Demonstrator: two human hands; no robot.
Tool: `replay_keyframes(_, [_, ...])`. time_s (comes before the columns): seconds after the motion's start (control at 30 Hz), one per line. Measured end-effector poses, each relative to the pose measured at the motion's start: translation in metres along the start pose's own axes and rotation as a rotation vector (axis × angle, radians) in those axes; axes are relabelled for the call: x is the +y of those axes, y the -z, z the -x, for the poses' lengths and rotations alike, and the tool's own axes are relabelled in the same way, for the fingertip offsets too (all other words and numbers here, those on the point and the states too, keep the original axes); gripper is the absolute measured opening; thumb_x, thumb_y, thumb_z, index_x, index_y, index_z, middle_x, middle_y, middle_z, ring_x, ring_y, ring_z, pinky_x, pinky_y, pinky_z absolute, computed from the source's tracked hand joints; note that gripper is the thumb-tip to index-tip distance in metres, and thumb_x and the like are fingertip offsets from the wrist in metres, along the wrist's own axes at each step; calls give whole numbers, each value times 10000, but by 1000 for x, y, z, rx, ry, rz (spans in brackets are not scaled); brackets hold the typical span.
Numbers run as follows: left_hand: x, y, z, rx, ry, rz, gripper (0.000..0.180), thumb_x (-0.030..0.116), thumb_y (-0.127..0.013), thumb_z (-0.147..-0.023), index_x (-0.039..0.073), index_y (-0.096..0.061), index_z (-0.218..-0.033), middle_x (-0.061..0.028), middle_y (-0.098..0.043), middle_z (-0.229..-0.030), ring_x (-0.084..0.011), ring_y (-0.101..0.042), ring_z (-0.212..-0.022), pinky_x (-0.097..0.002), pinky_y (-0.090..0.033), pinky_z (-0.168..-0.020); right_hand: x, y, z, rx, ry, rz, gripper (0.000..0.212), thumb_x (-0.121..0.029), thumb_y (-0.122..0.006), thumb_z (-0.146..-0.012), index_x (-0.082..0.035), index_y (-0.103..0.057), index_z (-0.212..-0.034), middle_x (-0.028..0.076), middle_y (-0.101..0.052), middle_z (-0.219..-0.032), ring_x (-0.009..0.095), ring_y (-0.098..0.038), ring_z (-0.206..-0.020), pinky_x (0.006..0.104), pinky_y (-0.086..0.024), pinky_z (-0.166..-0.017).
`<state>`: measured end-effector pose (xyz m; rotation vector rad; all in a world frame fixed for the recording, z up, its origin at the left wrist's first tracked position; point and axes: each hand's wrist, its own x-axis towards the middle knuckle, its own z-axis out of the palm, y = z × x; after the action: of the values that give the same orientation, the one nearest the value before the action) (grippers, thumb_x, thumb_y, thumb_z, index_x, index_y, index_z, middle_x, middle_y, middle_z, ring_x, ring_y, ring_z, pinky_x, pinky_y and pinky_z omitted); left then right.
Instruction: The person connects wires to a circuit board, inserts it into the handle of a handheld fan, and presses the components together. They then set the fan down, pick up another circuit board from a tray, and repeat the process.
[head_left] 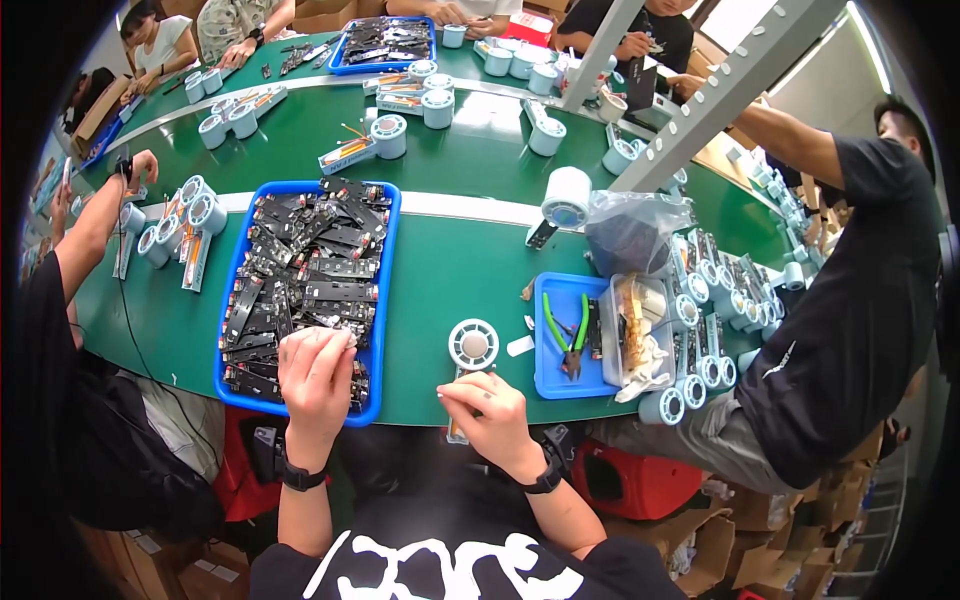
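Observation:
My left hand (316, 385) is above the near end of a blue tray (392, 300) filled with black circuit boards (340, 290). Its thumb and fingertips are pressed together; whatever they pinch is too small to name. To the right, my right hand (490, 412) also has its fingertips closed, with a tiny whitish spot at the tips that I cannot identify. Just beyond it, at the table's near edge, lies a light blue handheld fan housing (473, 345) with a round grilled head. My right hand partly covers its handle, where some orange shows.
A small blue tray (545, 375) at right holds green-handled cutters (567, 335) beside a clear plastic box (640, 325). More fan housings (690, 310) crowd the right side. Another stands near a plastic bag (635, 230). A slanting metal post (700, 95) rises at right. Co-workers sit around the table.

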<state>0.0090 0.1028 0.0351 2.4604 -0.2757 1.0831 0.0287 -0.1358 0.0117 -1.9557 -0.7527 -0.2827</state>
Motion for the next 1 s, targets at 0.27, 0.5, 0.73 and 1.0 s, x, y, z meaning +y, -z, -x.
replay_keyframes(0.27, [-6, -10, 18, 148, 334, 406, 197, -21, -624, -950, -30, -652, -1144, -133, -693, -1059, -225, -665, -950, -359, -518, -892, 1, -1, 1, 17, -32, -11, 147, -5, -776, -787, -52, -719, -915, 64, -686, -815, 226, -627, -669, 321, -496, -637])
replay_keyframes(0.5, [11, -7, 5, 400, 425, 577, 260, 70, -538, -1027, -36, -586, -1259, -109, -678, -982, -175, -658, -795, -294, -536, -712, 4, -17, 11, 115, 77, 149, 193, 16, -756, -796, -47, -687, -965, 76, -638, -809, 243, -619, -692, 334, -479, -609])
replay_keyframes(0.73, [78, -6, 32, 148, 865, 1352, 332, 43, -528, -1014, -31, -522, -1338, -51, -555, -853, -90, -519, -592, -220, -419, -500, 6, -12, 17, 147, 17, 169, 202, 23, -738, -813, -45, -680, -994, 98, -638, -834, 280, -614, -713, 363, -495, -619])
replay_keyframes(1.0, [89, -39, 49, -148, 1083, 1319, 327, 90, -543, -1021, -26, -518, -1326, -100, -613, -979, -123, -580, -651, -222, -440, -494, 6, 6, 3, 95, -179, 5, 187, 66, -738, -797, -3, -704, -967, 130, -718, -867, 234, -710, -769, 304, -553, -665])
